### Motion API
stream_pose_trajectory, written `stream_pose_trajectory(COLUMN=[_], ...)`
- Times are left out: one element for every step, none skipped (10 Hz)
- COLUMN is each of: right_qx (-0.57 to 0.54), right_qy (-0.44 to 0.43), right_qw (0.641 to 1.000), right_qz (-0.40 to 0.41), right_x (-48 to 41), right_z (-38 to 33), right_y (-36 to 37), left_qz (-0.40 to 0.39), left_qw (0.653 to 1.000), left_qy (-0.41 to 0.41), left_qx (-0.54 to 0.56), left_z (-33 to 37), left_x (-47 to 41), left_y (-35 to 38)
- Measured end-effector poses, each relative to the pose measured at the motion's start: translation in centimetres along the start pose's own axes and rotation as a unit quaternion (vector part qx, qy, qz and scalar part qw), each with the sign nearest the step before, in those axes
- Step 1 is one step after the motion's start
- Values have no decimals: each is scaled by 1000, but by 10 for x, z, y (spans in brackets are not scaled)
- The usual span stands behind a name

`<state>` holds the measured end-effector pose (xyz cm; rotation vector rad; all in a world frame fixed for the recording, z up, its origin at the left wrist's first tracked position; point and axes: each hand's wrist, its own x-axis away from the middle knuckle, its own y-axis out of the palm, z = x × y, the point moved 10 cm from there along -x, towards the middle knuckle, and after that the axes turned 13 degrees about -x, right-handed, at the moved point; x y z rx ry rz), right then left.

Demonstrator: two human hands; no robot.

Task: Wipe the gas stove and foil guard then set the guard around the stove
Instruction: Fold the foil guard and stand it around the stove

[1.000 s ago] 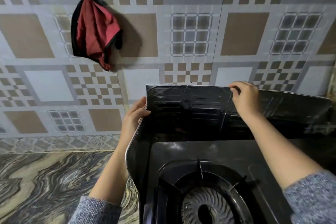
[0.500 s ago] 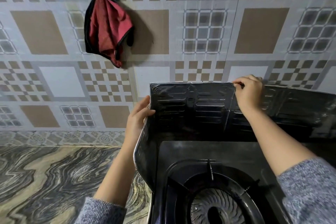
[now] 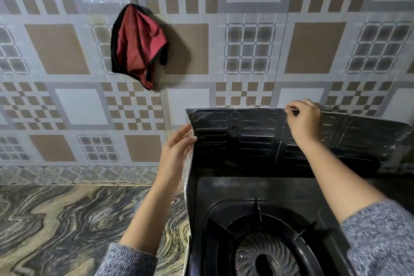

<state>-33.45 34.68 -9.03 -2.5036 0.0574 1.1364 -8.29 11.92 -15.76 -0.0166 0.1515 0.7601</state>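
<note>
**Fig.: Foil guard being seated around the gas stove**

The foil guard (image 3: 251, 139) is shown standing upright behind and along the left side of the gas stove (image 3: 257, 226), its back panel close to the tiled wall (image 3: 67, 107), its left wing folded fwd along the stove's left edge. The right hand (image 3: 303, 122) is closed in a pinch on the guard's top edge, thumb & forefinger pressed together on the rim at a fold line. The left hand (image 3: 177, 150) is spread flat, fingers extended, laid against the outer face of the left wing near its upper corner; nothing is gripped by it. A red cloth (image 3: 136, 45) hangs on the wall above-left of the guard. The marbled counter (image 3: 67, 226) lies left of the stove.

Technique (judged): the thin foil is best steadied by the top pinch while the left wing is pressed gently inward, so the fold stays square to the stove corner. Light, even pressure is advised; creasing or buckling is the likely fault. The bottom edge should be checked for contact w/ the counter.

Vs. the frame 0.5 s earlier: grips are unchanged. The left wing appears set closer to the stove's side, and the cloth & guard sit further right in view, i.e. the camera has turned left.
</note>
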Motion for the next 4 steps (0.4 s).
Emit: stream_pose_trajectory(right_qx=[4, 8, 18, 21], right_qy=[12, 32, 52, 71], right_qw=[999, 997, 993, 990], right_qz=[-30, -64, -103, -120], right_x=[3, 8, 19, 31], right_z=[-8, -18, -34, -48], right_y=[0, -1, -10, -19], left_qz=[-27, -10, 7, 15], left_qw=[999, 998, 993, 984], left_qy=[-7, -10, 21, 28], left_qx=[-39, -58, -117, -175], left_z=[2, 8, 32, 46], left_x=[8, 14, 29, 41], left_y=[2, -3, -7, -14])
